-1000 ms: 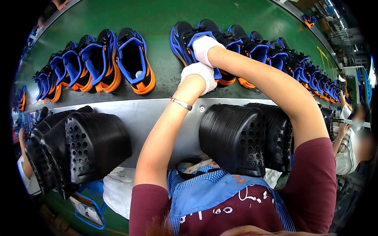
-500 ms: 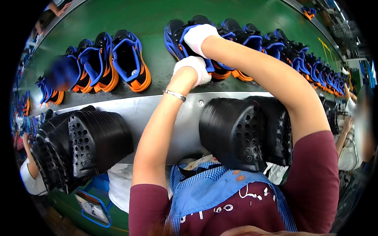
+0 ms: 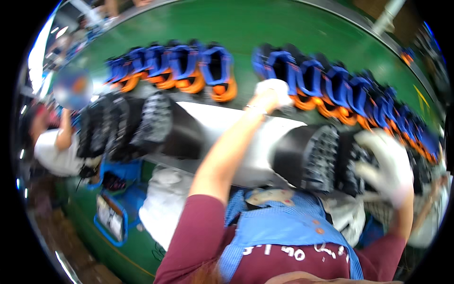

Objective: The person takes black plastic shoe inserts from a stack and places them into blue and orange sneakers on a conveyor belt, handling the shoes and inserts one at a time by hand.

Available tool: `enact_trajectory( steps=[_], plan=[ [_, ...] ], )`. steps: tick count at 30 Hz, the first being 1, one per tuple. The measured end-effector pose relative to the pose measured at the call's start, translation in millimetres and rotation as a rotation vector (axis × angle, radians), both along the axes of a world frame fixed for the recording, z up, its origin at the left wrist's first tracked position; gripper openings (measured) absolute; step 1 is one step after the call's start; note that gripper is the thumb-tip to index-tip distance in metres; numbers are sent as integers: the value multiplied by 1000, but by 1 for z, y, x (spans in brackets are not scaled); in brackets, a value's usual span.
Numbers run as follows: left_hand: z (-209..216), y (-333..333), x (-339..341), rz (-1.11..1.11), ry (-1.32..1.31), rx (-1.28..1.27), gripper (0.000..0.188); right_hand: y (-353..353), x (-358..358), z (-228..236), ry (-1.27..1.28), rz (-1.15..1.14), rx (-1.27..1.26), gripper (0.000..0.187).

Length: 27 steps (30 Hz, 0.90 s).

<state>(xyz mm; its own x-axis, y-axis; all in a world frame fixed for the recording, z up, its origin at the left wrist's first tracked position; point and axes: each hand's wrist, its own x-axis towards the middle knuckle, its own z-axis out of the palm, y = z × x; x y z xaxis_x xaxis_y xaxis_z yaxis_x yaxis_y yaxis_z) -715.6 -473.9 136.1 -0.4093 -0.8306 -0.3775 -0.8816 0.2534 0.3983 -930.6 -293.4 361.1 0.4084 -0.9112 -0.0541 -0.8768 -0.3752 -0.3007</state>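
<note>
My left hand (image 3: 273, 92), in a white glove, is at the heel of the nearest sneaker (image 3: 282, 70) in the right-hand row. Its fingers are smeared and partly hidden, so its grip is unclear. The sneaker is blue and black with an orange sole, toe pointing away. My right hand (image 3: 388, 163), also gloved in white, is blurred with thumb and fingers apart. It reaches beside a black stack with a dotted face (image 3: 352, 163), apparently nested insoles; contact is unclear. Another such stack (image 3: 302, 158) lies to its left.
More sneakers (image 3: 218, 71) stand in a left-hand row on the green table (image 3: 246, 23). Black stacks (image 3: 153, 123) lie at the left of the pale metal ledge (image 3: 255, 146). A blue-framed crate (image 3: 111, 217) is below left. Other people work at both sides.
My right hand has left the sneakers and swung right and nearer, to the black stacks. My left hand stays by the sneaker's heel. The whole view has turned and blurred.
</note>
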Motion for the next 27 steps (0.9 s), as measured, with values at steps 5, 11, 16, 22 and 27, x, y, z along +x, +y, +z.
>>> enact_trajectory(
  steps=[5,11,16,22,27],
  plan=[
    [10,-8,-14,-70,-82,73,53,83,-31,-4,-28,-149,-20,73],
    [0,-11,-9,3,-103,-3,45,86,-42,-53,-101,-153,-138,66],
    [13,-10,1,-34,-129,-13,44,88,-51,-58,-110,-91,-207,62],
    [19,2,32,52,-189,-196,42,85,-46,-62,-84,-96,-304,60],
    [42,44,28,38,-119,-403,48,78,-48,-59,-174,-98,-235,53]
  ],
)
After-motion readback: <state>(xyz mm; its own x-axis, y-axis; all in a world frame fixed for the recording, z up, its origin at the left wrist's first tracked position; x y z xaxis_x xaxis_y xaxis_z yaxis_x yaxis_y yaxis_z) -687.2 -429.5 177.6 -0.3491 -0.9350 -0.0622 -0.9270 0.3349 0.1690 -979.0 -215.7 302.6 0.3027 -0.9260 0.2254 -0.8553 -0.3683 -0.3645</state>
